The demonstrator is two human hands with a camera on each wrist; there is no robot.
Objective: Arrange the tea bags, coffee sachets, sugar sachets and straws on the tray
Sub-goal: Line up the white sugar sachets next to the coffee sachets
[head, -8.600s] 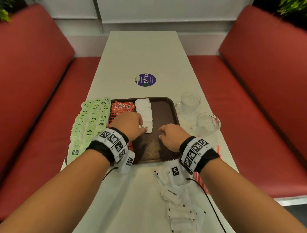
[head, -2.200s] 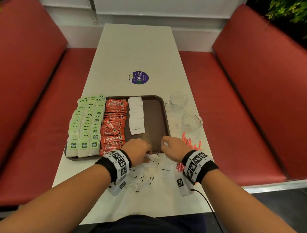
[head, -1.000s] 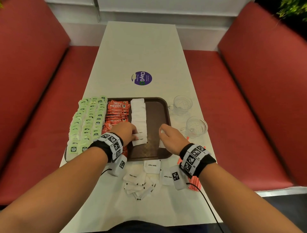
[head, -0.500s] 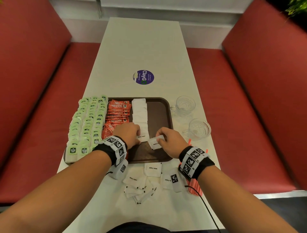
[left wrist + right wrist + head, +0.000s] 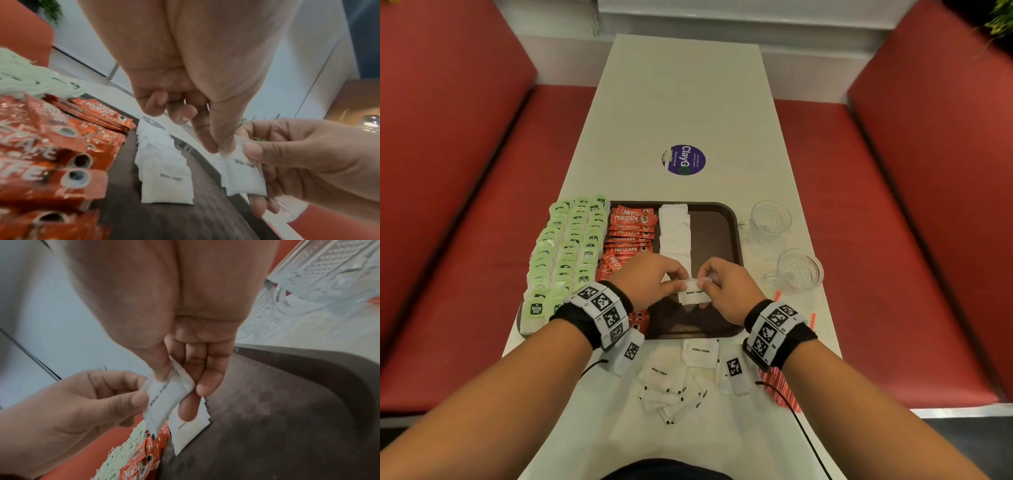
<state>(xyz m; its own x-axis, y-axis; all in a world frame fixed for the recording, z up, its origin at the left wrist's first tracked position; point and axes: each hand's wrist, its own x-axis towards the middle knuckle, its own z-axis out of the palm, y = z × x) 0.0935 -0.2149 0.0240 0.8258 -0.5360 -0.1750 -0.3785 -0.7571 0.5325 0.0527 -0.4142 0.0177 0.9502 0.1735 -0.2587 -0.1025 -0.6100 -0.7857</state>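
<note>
A brown tray holds rows of green tea bags, red coffee sachets and a column of white sugar sachets. Both hands hold one white sugar sachet just above the tray, at the near end of the sugar column. My left hand pinches its left top corner. My right hand pinches its right top edge between thumb and fingers. The wrist views show the same sachet hanging between the two pinches. Loose sugar sachets and red straws lie on the table in front of the tray.
Two glass cups stand on the white table right of the tray. A purple sticker marks the table's middle. Red bench seats run along both sides. The tray's right half is bare.
My right hand carried a sugar sachet leftward over the tray. My left hand lifted off the sugar column and took hold of the sachet's other corner.
</note>
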